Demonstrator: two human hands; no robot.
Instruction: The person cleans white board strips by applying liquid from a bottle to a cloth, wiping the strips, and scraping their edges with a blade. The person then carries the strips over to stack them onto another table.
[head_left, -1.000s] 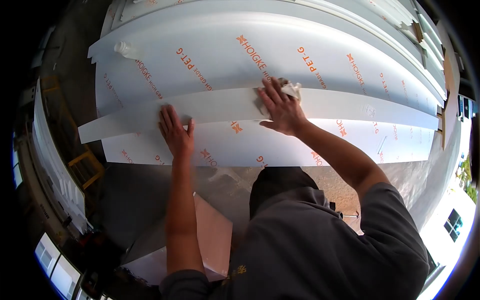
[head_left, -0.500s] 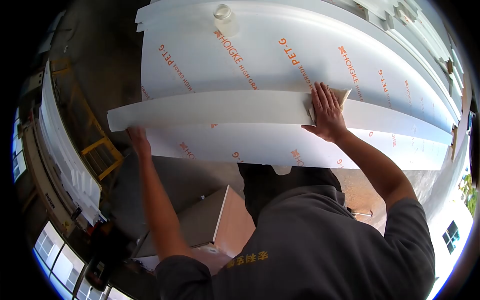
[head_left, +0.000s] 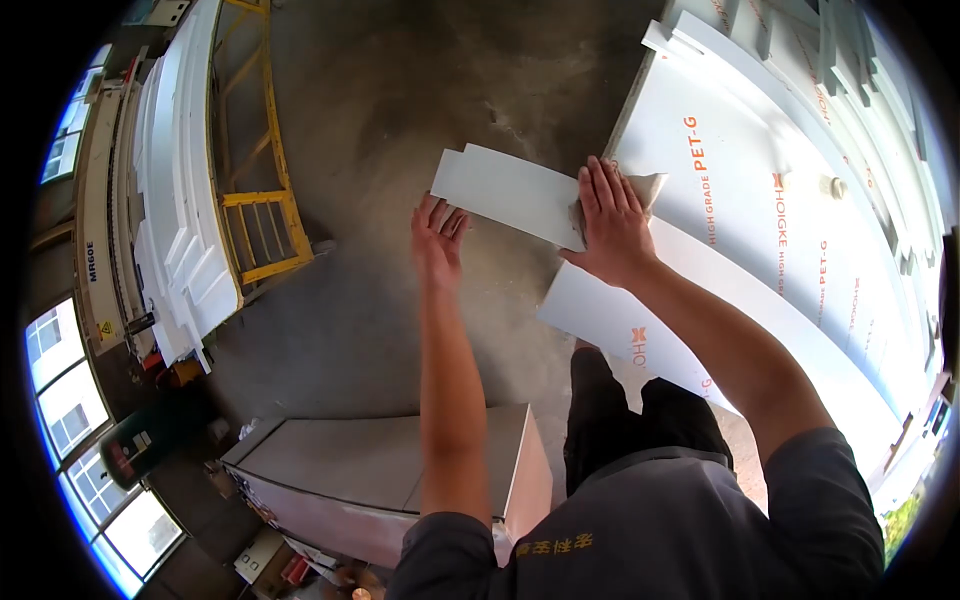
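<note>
A long, narrow white panel (head_left: 515, 190) lies across a stack of film-covered boards (head_left: 740, 150) printed with orange lettering, and its end sticks out past their edge over the floor. My left hand (head_left: 440, 240) is under that end, fingers curled up against its lower edge. Flat on the panel rests my right hand (head_left: 615, 222), pressing a pale cloth (head_left: 645, 190) against the surface; parts of the cloth show beside the fingers. A clear jar (head_left: 830, 187) stands on the printed film to the right.
At the left, a yellow metal frame (head_left: 265, 235) stands beside stacked white panels (head_left: 175, 220) and a long machine marked MR60E (head_left: 95, 270). A large box-like piece (head_left: 350, 460) stands on the floor near my left elbow. More white strips are at the upper right.
The view has swung left toward the panel's end. My left hand has moved along the panel to its end, and my right hand has slid the cloth leftward along it.
</note>
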